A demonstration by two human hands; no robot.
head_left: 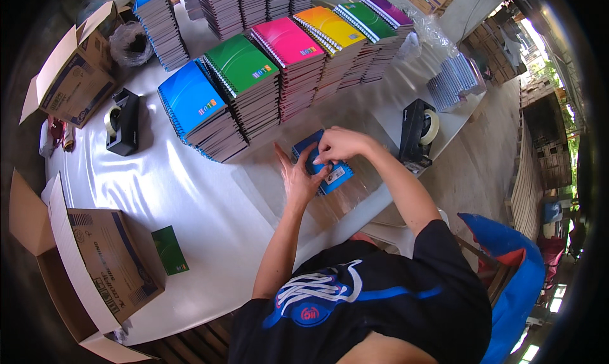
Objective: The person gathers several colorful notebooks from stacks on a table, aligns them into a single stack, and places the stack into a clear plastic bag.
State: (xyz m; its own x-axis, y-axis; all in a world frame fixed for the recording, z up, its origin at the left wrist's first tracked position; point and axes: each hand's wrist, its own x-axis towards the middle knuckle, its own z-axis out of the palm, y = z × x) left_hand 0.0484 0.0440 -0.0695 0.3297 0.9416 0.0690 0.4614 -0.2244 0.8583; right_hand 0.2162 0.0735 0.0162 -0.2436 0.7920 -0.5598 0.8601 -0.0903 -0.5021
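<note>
A small spiral-bound blue notebook (341, 181) with a white label lies under my hands near the table's front edge. Clear plastic film (347, 202) spreads around it. My left hand (301, 176) rests on the notebook's left side, fingers spread and thumb reaching across the cover. From the right, my right hand (341, 144) bends over the notebook's upper part. Its fingers are curled together close to the left thumb; what they pinch, if anything, is hidden.
Tall stacks of spiral notebooks, including a blue stack (190, 101) and a green stack (241, 66), stand beyond my hands. Black tape dispensers (415, 132) sit right and left (127, 126). Open cardboard boxes (108, 256) line the left side. A green notebook cover (170, 250) lies nearby.
</note>
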